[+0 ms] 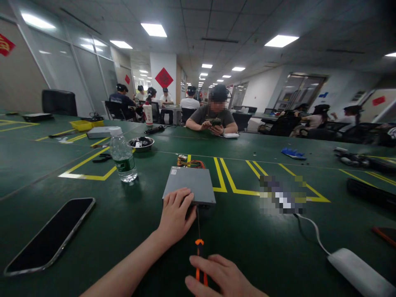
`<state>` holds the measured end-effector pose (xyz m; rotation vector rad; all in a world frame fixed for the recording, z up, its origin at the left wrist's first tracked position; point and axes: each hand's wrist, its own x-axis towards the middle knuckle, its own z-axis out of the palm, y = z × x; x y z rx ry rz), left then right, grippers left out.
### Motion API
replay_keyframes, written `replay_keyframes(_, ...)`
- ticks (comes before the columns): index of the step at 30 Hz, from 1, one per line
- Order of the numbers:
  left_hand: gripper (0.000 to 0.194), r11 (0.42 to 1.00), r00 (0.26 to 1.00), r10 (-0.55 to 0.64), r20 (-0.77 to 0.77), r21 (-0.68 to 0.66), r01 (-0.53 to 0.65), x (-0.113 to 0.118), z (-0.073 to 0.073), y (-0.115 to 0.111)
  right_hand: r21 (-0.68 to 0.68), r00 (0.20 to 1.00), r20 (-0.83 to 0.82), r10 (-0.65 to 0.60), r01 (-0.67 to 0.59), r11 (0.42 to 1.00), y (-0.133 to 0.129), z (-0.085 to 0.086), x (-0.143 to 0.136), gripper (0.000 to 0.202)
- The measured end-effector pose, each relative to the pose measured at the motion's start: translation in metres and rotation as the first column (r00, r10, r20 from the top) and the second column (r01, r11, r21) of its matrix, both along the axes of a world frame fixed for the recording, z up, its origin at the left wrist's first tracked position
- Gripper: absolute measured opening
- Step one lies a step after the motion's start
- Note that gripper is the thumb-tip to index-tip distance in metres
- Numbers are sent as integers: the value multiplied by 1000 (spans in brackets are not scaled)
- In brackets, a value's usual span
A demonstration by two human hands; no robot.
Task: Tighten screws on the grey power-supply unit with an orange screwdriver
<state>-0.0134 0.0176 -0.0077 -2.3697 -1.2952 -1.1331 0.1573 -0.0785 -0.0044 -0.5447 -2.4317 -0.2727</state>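
Observation:
A grey metal box (192,179), with a bundle of coloured wires (191,163) at its far side, lies on the green table. My left hand (177,210) rests on the box's near left part, fingers over its top and thumb by the front edge. An orange and black screwdriver (199,247) points away from me, its shaft reaching the box's near face; the tip is hidden. My right hand (218,277) is closed around the screwdriver's handle, thumb and fingers on either side of it.
A water bottle (123,159) stands left of the box, near a metal bowl (141,144). A phone (51,235) lies at the near left. At the right are a white power adapter (360,272) and its cable. A person (213,115) sits across the table.

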Motion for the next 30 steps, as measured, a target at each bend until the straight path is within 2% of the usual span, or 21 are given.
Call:
replay_keyframes(4, 25, 1000, 1000, 2, -5, 1, -2, 0, 0, 0, 26, 998, -36, 42, -41, 999, -2, 1, 0, 23)
replay_keyframes(7, 25, 1000, 1000, 10, -5, 2, -10, 0, 1, 0, -36, 999, -35, 7, -8, 999, -6, 3, 2, 22)
replay_keyframes(11, 25, 1000, 1000, 2, -11, -6, -2, 0, 2, -1, -120, 1000, 26, -6, 9, 993, -9, 10, 0, 36)
replay_keyframes(16, 25, 1000, 1000, -1, -5, -2, 1, -1, 1, -1, -83, 998, 58, -1, 6, 997, -8, 14, -2, 33)
replay_keyframes(23, 24, 1000, 1000, -3, -13, 2, 3, 0, 1, 1, -45, 998, -57, 3, -5, 999, -6, 6, 4, 25)
replay_keyframes(30, 24, 1000, 1000, 3, -21, 12, -3, 0, 0, 1, -21, 999, 12, -52, 52, 998, -10, 11, 7, 28)
